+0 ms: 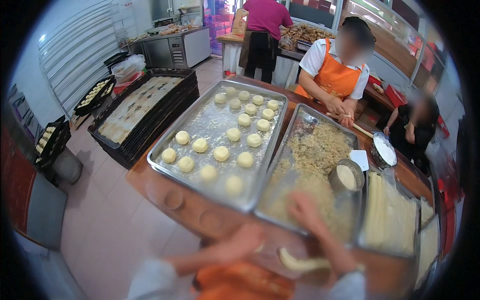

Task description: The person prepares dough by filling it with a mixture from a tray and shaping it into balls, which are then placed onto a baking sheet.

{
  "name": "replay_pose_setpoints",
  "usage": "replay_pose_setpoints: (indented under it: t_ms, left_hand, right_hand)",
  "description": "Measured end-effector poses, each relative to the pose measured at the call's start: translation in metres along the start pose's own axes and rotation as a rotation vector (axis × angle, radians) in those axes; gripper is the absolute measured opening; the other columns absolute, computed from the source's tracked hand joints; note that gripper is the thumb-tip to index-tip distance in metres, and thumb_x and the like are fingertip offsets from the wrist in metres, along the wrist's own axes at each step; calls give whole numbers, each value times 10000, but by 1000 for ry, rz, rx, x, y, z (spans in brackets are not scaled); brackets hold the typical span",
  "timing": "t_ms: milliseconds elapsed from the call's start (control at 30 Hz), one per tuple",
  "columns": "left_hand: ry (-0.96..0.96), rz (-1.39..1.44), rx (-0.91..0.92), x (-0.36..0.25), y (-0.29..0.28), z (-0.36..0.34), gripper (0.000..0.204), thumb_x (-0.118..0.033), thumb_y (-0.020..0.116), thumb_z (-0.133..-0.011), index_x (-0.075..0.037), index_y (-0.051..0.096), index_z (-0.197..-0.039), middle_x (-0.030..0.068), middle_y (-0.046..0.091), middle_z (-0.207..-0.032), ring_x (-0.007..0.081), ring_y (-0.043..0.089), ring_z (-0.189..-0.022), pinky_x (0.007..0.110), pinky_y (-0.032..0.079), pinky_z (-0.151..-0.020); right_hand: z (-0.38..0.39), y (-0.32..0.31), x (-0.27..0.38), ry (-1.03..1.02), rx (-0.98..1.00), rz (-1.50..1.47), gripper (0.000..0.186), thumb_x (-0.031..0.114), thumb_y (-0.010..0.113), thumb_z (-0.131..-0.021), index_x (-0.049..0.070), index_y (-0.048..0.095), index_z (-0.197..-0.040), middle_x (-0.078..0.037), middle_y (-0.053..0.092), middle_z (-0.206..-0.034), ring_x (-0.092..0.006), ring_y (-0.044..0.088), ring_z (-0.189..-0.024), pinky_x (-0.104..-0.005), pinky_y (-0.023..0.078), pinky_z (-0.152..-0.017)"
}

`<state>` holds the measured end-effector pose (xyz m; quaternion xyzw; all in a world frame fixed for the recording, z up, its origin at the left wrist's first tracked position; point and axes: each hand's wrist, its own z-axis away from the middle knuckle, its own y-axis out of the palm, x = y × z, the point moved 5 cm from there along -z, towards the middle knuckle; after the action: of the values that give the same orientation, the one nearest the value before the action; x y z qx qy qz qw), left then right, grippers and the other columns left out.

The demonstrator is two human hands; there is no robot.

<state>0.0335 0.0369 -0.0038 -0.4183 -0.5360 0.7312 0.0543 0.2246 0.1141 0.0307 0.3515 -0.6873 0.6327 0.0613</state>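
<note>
Head view gives us our right hand point(304, 207) over the near end of the crumbly filling point(320, 150), its fingers looking curled in, though blur keeps us from telling whether they pinch any. Our left hand point(244, 241) is low over the wooden table point(157, 186), a pale bit of dough point(259, 247) showing by its fingertips; whether they grip it, we cannot tell. A rope of dough point(300, 262) lies on the table by our right forearm, and that worries us most: a careless sweep of the arm could squash or drag it. Crumbs caught on our fingertips could keep a dough edge from sealing, and too big a scoop could split a thin skin. Reaching farther, we could knock the metal bowl point(358, 175) among the filling and spill its pale contents. Crowded closer, the dough balls point(221, 153) might stick together.
</note>
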Motion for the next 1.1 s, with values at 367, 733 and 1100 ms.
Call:
replay_pose_setpoints:
  t_ms: [367, 733, 1100]
  left_hand:
    - [23, 1882, 395, -35, -38, -1, 358, -186, 563, -800, 1, 474, -1093, 148, 553, -1108, 259, 539, -1027, 408, 411, -907]
    - [-301, 2245, 94, -38, -38, -38, 445, -307, 420, -893, -19, 401, -1231, 170, 518, -1143, 271, 538, -988, 371, 444, -864]
    - [-364, 2321, 24, -34, -39, -81, 449, -330, 374, -908, -49, 350, -1256, 182, 429, -1258, 340, 485, -1079, 411, 448, -864]
  right_hand:
    - [12, 3, -9, 177, 84, 347, 211, 244, 472, -836, 47, 521, -893, -176, 529, -927, -363, 537, -827, -450, 447, -683]
    - [-23, -27, -55, 292, -383, -262, 215, 239, 505, -867, 51, 538, -768, -59, 560, -633, -186, 500, -544, -309, 401, -503]
    - [-14, -40, -46, 512, -364, -841, 418, 395, 463, -899, 50, 525, -671, 3, 500, -595, -85, 426, -546, -217, 336, -512]
